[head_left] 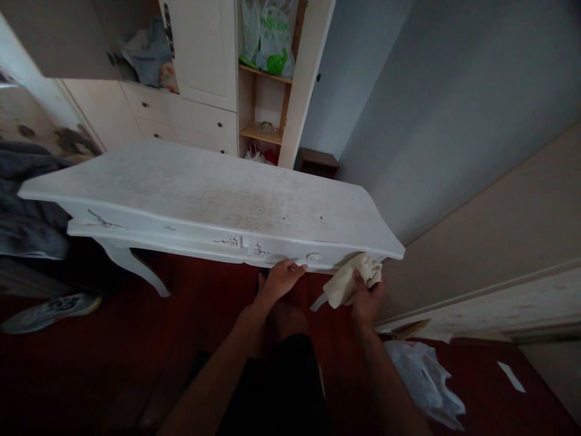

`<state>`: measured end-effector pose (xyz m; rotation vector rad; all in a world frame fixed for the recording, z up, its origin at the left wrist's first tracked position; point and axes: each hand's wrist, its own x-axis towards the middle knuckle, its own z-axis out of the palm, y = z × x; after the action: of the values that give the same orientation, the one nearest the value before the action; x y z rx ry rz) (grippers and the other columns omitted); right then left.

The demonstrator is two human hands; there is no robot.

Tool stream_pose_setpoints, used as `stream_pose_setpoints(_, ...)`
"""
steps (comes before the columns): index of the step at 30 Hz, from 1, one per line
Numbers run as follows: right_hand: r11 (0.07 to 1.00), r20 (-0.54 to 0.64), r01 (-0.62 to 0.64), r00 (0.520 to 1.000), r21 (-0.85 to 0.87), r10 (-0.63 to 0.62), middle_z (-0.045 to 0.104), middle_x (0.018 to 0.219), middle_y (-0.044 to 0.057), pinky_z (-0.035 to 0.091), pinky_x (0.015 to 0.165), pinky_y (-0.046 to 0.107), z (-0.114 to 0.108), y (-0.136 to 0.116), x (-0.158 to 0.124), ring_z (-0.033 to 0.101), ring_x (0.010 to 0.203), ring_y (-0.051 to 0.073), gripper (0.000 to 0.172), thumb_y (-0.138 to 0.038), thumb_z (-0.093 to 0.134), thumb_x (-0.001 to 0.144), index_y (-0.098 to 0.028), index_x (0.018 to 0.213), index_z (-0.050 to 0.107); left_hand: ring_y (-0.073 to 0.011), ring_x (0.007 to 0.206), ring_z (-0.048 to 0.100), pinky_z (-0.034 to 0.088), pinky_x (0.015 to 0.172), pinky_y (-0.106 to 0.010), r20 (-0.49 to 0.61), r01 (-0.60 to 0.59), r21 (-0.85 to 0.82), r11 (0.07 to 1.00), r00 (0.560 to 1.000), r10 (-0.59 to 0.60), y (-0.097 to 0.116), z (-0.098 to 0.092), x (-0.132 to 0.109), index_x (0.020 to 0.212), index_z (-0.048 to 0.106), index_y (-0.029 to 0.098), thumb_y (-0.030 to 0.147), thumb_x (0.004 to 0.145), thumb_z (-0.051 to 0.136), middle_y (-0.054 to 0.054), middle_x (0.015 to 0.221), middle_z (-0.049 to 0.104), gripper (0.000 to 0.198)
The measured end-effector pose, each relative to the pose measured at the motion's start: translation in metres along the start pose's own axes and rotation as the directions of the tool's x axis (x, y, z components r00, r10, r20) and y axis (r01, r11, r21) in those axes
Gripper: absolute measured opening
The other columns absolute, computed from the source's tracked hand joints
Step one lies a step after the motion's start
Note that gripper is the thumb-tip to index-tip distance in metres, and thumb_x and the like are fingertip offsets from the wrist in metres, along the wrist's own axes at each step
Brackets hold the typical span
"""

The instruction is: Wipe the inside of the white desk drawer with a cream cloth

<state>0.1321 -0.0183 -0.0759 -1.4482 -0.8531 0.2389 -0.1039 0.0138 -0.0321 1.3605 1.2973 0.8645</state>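
A white table point(204, 175) with carved drawer fronts stands before me, its top stained with brownish grime and dark specks. My left hand point(284, 278) is closed on the lower edge of the drawer front, left of a round white knob point(313, 257). Bunched in my right hand point(368, 298) is a cream cloth point(347, 280), pressed against the front near the table's right end. A loose strip of the cloth hangs down on its left. Some fingertips of both hands are hidden behind the edge and the cloth.
Behind the table rises a white wardrobe point(206, 54) with its shelves open and plastic bags point(272, 36) inside. A wall closes in on the right. On the red floor lie a white plastic bag point(422, 378), a paper strip point(511, 376) and a shoe point(52, 310). Grey fabric point(29, 206) hangs at left.
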Motion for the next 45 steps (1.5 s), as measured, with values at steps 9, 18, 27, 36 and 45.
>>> stream_pose_setpoints(9, 1.000, -0.094, -0.002, 0.996, -0.006, 0.001, 0.059, 0.130, 0.014, 0.047, 0.106, 0.051, 0.057, -0.016, -0.029, 0.059, 0.117, 0.028, 0.055, -0.047, 0.064, 0.082, -0.021, 0.128, 0.049, -0.0118, 0.056, 0.049, 0.041, 0.058, -0.025, -0.455, -0.427, 0.134, 0.894, 0.775, 0.439, 0.083, -0.121, -0.002, 0.069, 0.058, 0.020, 0.040, 0.082, 0.059, 0.003, 0.060, 0.056, 0.024)
stream_pose_setpoints(18, 0.997, 0.027, -0.077, 0.997, -0.010, 0.077, 0.057, 0.133, 0.018, 0.047, 0.104, 0.047, 0.086, -0.012, -0.076, 0.059, 0.116, 0.026, 0.061, -0.043, 0.056, 0.085, -0.016, 0.138, 0.040, -0.0257, 0.090, 0.069, 0.049, 0.080, -0.034, -0.343, -0.025, 0.674, 0.738, 0.874, 0.343, 0.070, -0.180, 0.075, 0.090, 0.075, 0.019, 0.026, 0.081, 0.055, -0.010, 0.095, 0.078, 0.022)
stream_pose_setpoints(27, 0.913, 0.406, 0.314, 0.894, -0.260, -0.192, 0.072, 0.114, 0.012, 0.049, 0.099, 0.049, 0.001, -0.015, -0.023, 0.065, 0.104, 0.028, 0.046, -0.037, 0.061, 0.080, -0.018, 0.121, 0.068, -0.0278, 0.098, 0.071, 0.051, 0.085, -0.035, -0.400, 0.070, 0.670, 0.739, 0.873, 0.280, 0.074, -0.185, 0.083, 0.100, 0.077, 0.021, 0.029, 0.083, 0.053, -0.010, 0.104, 0.078, 0.031)
stream_pose_setpoints(36, 0.563, 0.785, 0.813, 0.443, -0.148, -0.433, 0.072, 0.126, 0.009, 0.046, 0.098, 0.048, 0.032, -0.078, 0.009, 0.059, 0.112, 0.030, 0.055, -0.017, 0.061, 0.072, -0.022, 0.127, 0.068, -0.0275, 0.089, 0.070, 0.050, 0.080, -0.035, -0.410, 0.012, 0.626, 0.780, 0.855, 0.316, 0.070, -0.185, 0.079, 0.094, 0.077, 0.021, 0.031, 0.083, 0.056, -0.010, 0.089, 0.078, 0.026)
stream_pose_setpoints(45, 0.350, 0.843, 0.806, 0.532, -0.477, -0.075, 0.076, 0.093, 0.012, 0.051, 0.083, 0.042, -0.002, -0.054, 0.033, 0.066, 0.089, 0.030, 0.044, -0.016, 0.060, 0.069, -0.018, 0.110, 0.075, -0.0273, 0.092, 0.070, 0.050, 0.080, -0.034, -0.388, -0.021, 0.669, 0.743, 0.843, 0.373, 0.065, -0.183, 0.078, 0.092, 0.077, 0.021, 0.030, 0.084, 0.054, -0.010, 0.097, 0.078, 0.026)
